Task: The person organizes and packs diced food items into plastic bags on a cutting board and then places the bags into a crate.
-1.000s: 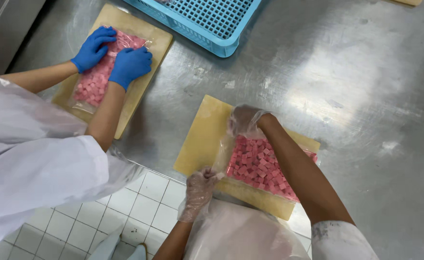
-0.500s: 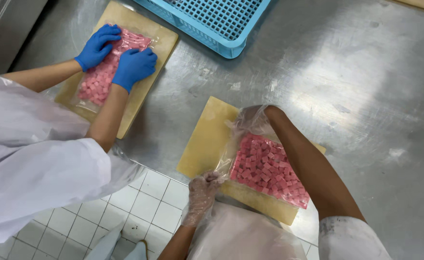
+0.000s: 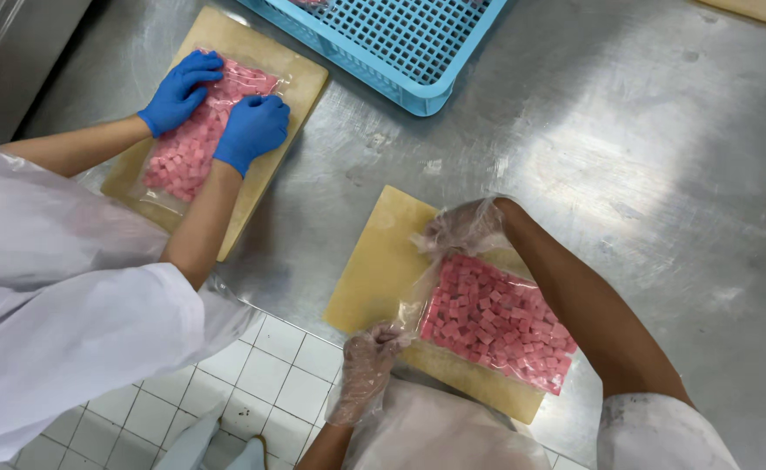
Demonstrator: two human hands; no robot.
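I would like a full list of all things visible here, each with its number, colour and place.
bag of pink cubes: 1, clear, on near board
cutting board: 1, beige, table's near edge
second bag: 1, pink cubes, under co-worker's blue-gloved hands
second board: 1, beige, upper left
crate: 1, blue, top centre
table: 1, steel
floor tiles: white, below
left hand: clear glove, holds bag's near corner
right hand: clear glove, holds bag's far corner

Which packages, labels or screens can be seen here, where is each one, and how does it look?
Clear bag of pink cubes: flat on the near cutting board, held by the left hand and right hand.
Second clear bag of pink cubes: on the far-left board, under a co-worker's blue-gloved hands.
No labels or screens visible.
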